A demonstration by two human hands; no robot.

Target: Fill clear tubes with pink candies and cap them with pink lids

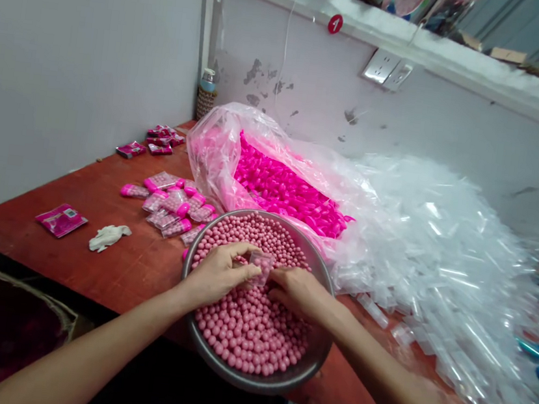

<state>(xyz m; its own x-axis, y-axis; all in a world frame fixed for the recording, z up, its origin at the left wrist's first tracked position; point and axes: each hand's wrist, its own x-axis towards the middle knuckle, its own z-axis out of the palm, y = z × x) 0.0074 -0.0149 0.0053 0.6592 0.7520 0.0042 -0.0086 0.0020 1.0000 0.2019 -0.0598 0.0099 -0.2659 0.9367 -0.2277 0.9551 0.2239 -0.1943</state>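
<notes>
My left hand [221, 272] pinches a small clear plastic box [260, 268] over a round metal bowl [257, 384], with some pink balls showing inside the box. Close against the box's right side is my right hand [301, 292], its fingers curled down; whatever they grip is hidden. Pink balls [253, 334] fill much of the bowl below both hands. Left of the bowl lies a pile of filled clear boxes with pink caps [171, 202].
Behind the bowl, an open plastic bag [218, 137] holds bright pink caps [286, 184]. A large heap of clear empty boxes [431, 248] covers the right side. Pink printed packets [61, 220] and a crumpled white tissue [108, 237] lie on the red table [13, 243].
</notes>
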